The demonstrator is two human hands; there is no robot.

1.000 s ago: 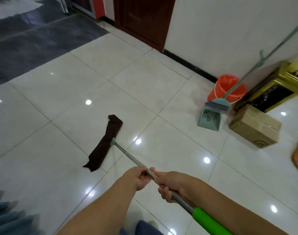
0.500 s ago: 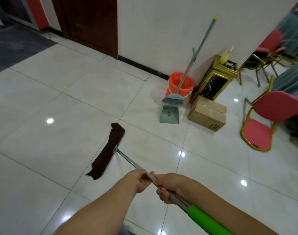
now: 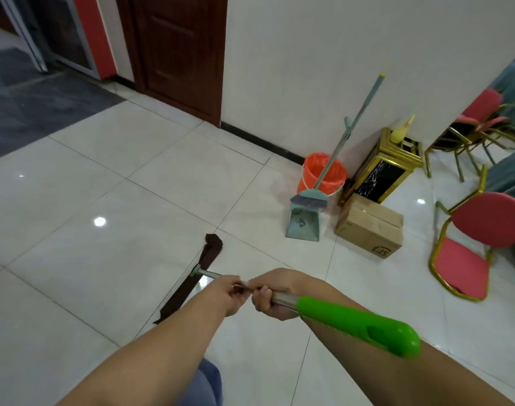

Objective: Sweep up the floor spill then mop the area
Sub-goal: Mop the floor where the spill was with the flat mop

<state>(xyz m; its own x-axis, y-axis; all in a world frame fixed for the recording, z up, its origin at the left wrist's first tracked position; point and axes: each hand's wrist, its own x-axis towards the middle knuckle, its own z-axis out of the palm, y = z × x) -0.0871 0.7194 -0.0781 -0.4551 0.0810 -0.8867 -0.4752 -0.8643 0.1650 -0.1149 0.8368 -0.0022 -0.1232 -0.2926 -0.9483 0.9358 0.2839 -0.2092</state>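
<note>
Gripping the mop pole with both hands, we hold it low in the near middle of the scene. Our left hand sits further along the metal shaft, fingers curled round it. Our right hand is just beside it, fingers wrapped tight round the shaft where the green grip begins. That grip runs back to the right over our right forearm.

The pole meets the dark brown mop cloth near its middle. The cloth lies flat as a long strip on the white tiled floor, just left of our hands.

Far right, by the wall, a broom stands in a teal dustpan. Behind them is an orange bucket, and right of them a cardboard box, a gold-and-black bin and a red chair.
</note>
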